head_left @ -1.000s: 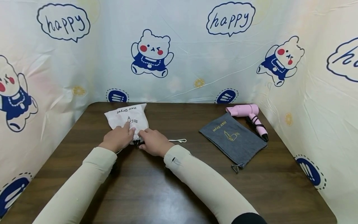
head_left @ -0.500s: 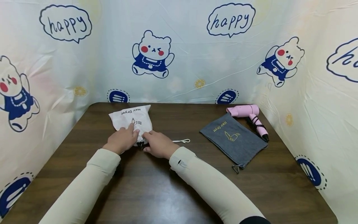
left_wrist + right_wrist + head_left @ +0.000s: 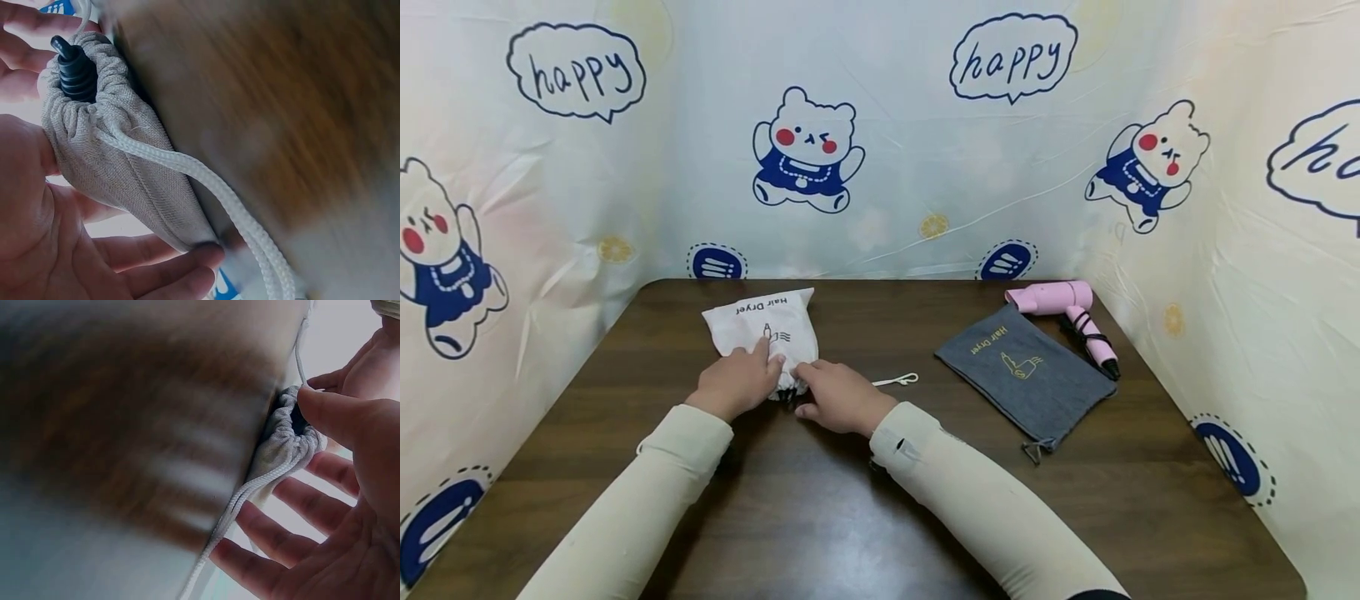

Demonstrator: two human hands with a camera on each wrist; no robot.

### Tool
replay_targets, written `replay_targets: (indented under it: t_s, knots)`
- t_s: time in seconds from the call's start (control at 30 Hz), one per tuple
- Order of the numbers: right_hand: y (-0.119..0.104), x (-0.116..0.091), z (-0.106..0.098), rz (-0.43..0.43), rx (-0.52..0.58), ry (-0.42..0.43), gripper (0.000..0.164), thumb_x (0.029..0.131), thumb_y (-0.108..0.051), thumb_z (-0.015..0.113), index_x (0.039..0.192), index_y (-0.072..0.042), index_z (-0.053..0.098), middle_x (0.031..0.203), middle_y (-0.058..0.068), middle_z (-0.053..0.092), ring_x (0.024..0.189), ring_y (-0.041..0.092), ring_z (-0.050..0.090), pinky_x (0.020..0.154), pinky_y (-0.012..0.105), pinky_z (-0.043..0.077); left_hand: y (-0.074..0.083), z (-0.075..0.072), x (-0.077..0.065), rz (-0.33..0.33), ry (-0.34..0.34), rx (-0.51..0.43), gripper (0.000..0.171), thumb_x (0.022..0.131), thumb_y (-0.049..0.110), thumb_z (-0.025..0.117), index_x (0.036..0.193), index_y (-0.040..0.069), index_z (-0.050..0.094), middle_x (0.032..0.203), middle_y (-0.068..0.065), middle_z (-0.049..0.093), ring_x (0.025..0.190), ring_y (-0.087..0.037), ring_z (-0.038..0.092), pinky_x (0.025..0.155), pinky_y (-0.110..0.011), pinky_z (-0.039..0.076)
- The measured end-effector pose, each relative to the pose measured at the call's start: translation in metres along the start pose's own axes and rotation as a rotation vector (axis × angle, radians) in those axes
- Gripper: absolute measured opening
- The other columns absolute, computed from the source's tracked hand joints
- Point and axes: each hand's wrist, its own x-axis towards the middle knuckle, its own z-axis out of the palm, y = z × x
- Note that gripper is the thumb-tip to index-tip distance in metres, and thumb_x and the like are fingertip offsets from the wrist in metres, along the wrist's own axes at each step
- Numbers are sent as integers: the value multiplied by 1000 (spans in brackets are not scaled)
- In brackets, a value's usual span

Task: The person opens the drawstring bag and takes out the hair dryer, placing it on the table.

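A white drawstring bag (image 3: 797,329), printed "Hair Dryer", lies at the left of the table with its gathered mouth towards me. A black ribbed cord end (image 3: 78,75) pokes out of that mouth; the rest of the contents is hidden. My left hand (image 3: 737,382) rests on the bag's left side, fingers stretched along the cloth. On the right side, my right hand (image 3: 846,398) touches the bag beside its mouth. Its fingers are fairly straight and spread in the right wrist view, with the thumb over the mouth. A white drawstring (image 3: 206,178) trails from the opening.
A grey drawstring bag (image 3: 1015,375), also marked "Hair Dryer", lies flat on the right of the brown table (image 3: 850,517). Behind it is a pink hair dryer (image 3: 1052,297) with its black cord wrapped round the handle. A printed curtain (image 3: 895,158) surrounds the table.
Both hands and the white bag have shifted a little to the right and towards me, its drawstring end with them. The grey bag and pink hair dryer stay put.
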Motion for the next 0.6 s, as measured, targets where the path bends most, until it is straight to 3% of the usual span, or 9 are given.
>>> replay_targets:
  t_s: [0.2,0.6]
  knots:
    - [4,-5,2,-14,19,18,52,99,-38,70,142,-14,52,127,2,66,115,16,65,101,30,50,7,2,-3,-3,4,-3,73,110,51,27,162,0,25,147,-38,46,130,-55,52,95,-70,48]
    - [13,-24,2,-45,100,17,59,100,-37,70,150,-15,50,145,2,61,131,16,60,110,30,46,19,8,-10,7,32,14,71,110,51,28,161,2,27,143,-37,50,122,-55,58,88,-70,51]
